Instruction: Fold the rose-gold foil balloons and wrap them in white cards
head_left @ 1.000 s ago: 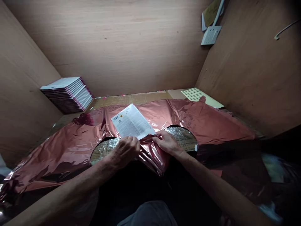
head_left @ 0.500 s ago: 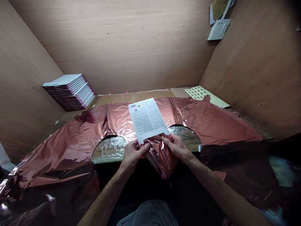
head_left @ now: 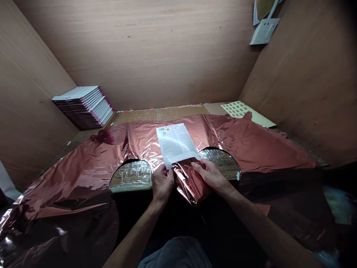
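A white printed packet [head_left: 177, 143], with small text and a barcode, lies tilted over shiny rose-gold foil. From its near edge comes a folded bundle of rose-gold foil [head_left: 189, 182], hanging over the table's front edge. My left hand [head_left: 162, 182] is closed on the packet's near left corner, where a bit of pink edge shows. At the right corner my right hand [head_left: 209, 173] grips the foil bundle, thumb on top; its other fingers are hidden underneath. Whether the bundle sits inside the packet or below it, I cannot tell. Beneath lies a large rose-gold foil sheet [head_left: 267, 145] with rounded cut-outs.
Back left stands a stack of white packets with pink edges [head_left: 86, 106]. A pale yellow sticker sheet [head_left: 240, 111] lies back right. Wooden panels [head_left: 156, 56] enclose three sides, and a socket strip [head_left: 264, 31] is fixed at upper right. The table surface [head_left: 132, 176] shows through the cut-outs.
My left hand has turned more upright and its thumb has drawn back from the foil bundle to the packet's corner. The bundle's lower tip has risen a little. The right hand's grip looks unchanged.
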